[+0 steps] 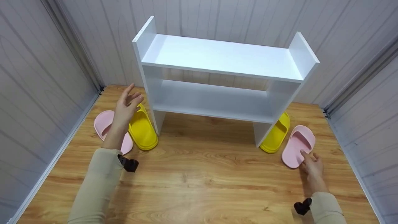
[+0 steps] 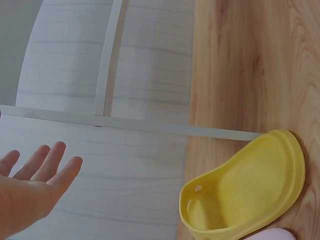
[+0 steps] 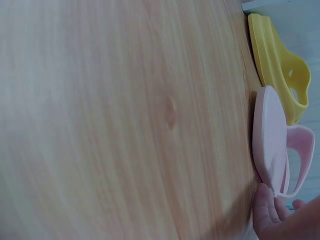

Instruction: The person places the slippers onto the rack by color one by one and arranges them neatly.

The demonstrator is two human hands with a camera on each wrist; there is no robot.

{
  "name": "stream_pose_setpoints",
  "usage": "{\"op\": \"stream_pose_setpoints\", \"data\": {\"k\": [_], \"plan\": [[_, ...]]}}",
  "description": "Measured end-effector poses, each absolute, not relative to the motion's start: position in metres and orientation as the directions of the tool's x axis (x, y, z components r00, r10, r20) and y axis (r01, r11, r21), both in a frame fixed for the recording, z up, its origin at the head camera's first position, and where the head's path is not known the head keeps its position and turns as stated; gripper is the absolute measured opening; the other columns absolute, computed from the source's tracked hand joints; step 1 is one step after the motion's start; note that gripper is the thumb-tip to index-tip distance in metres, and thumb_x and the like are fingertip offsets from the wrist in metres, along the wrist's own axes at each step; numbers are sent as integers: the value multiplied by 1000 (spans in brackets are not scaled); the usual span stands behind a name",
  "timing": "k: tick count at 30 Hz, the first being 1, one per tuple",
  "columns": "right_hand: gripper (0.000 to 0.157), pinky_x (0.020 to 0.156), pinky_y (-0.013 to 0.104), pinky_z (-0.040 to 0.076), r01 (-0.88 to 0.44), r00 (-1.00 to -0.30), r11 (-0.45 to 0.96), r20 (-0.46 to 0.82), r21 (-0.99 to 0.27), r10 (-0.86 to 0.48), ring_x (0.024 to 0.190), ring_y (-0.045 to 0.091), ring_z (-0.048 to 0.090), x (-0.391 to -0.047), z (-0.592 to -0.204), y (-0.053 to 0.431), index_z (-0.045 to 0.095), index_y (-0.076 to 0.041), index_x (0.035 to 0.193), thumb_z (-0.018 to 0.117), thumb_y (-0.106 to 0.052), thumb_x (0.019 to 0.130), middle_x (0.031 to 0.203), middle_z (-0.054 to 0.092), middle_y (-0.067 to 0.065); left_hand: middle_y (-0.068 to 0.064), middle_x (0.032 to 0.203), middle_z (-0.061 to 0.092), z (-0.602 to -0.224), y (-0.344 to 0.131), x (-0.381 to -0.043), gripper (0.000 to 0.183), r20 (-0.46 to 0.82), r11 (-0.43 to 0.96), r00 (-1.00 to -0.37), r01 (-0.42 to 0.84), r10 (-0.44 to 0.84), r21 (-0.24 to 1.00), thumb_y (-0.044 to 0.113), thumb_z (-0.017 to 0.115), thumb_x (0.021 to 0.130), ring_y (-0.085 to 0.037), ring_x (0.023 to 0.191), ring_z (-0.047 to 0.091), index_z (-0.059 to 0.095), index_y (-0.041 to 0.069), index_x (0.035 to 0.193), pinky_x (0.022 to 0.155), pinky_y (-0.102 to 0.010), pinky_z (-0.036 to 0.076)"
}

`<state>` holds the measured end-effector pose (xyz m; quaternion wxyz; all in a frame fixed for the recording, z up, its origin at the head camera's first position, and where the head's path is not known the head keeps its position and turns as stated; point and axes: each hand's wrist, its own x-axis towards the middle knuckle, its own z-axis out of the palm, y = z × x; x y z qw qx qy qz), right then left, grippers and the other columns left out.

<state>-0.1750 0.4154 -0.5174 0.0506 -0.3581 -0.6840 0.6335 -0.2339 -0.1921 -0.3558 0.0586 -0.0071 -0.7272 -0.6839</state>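
My left hand point(image 1: 127, 105) is raised beside the left side of the white two-tier shelf point(image 1: 214, 57), fingers loosely spread and holding nothing. Below it a yellow slipper point(image 1: 143, 132) lies against the shelf's left leg, with a pink slipper point(image 1: 127, 144) partly hidden by my forearm. On the right side, my right hand point(image 1: 313, 166) is low over the floor, its fingertips right at the outer edge of the other pink slipper point(image 1: 293, 152). Another yellow slipper point(image 1: 273, 137) lies next to that one, partly hidden behind the shelf's right leg. The right wrist view shows the pink slipper point(image 3: 270, 135) flat on the floor.
The shelf stands on a wood-grain floor point(image 1: 186, 174) near the pale back wall point(image 1: 199, 15). Side walls point(image 1: 34, 93) rise at left and right, with metal strips along their lower edges. A black wrist camera point(image 1: 129, 164) sits on my left sleeve, another point(image 1: 302, 206) on my right.
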Motion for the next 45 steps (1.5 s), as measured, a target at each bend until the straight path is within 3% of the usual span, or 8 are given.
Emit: {"op": "stream_pose_setpoints", "data": {"k": [7,10,13,14,17,28,45], "plan": [[95,56,16,43,432,-737,83,-298,-898,607,71,8,47,-172,-507,393,5,2,139,63,-41,76,134,27,24,-15,134,34,-353,-188,-240,63,113,63,-992,109,-65,992,28,53,88,-28,117,38,20,18,141,95,-43,31],[98,75,26,44,455,-725,151,-267,-878,635,91,23,49,-174,-509,389,7,3,138,65,-43,74,132,31,26,-17,133,34,-348,-185,-240,62,136,56,-989,133,-56,990,25,52,89,-29,116,38,20,15,141,95,-44,31],[103,98,40,25,505,-714,225,-257,-833,651,120,38,25,-175,-510,384,8,2,139,64,-51,71,136,23,28,-18,132,35,-339,-180,-236,60,151,46,-987,149,-45,988,20,50,90,-30,116,38,19,11,141,95,-44,31],[104,100,45,17,519,-713,250,-252,-818,655,123,41,17,-176,-511,383,7,2,139,64,-52,70,137,21,28,-19,132,34,-335,-178,-235,59,154,44,-987,152,-42,987,19,49,91,-30,116,38,19,10,141,95,-44,31],[103,99,52,10,557,-707,314,-241,-769,665,122,47,10,-179,-511,378,9,1,139,63,-54,70,139,15,27,-18,132,34,-334,-177,-236,58,154,44,-987,152,-37,987,19,50,91,-30,116,37,20,12,140,95,-44,31],[107,95,55,10,635,-676,372,-253,-677,692,119,46,12,-185,-510,365,0,-1,139,63,-52,69,136,13,31,-19,133,31,-323,-169,-235,57,136,53,-990,133,-40,990,17,49,91,-31,116,35,21,9,140,94,-45,33],[113,90,55,13,631,-710,475,-210,-613,672,116,45,13,-183,-517,354,-14,-3,137,66,-44,68,129,15,35,-19,122,42,-344,-167,-258,45,217,153,-974,204,-71,967,18,49,91,-36,108,43,37,5,132,82,-44,44]]}}
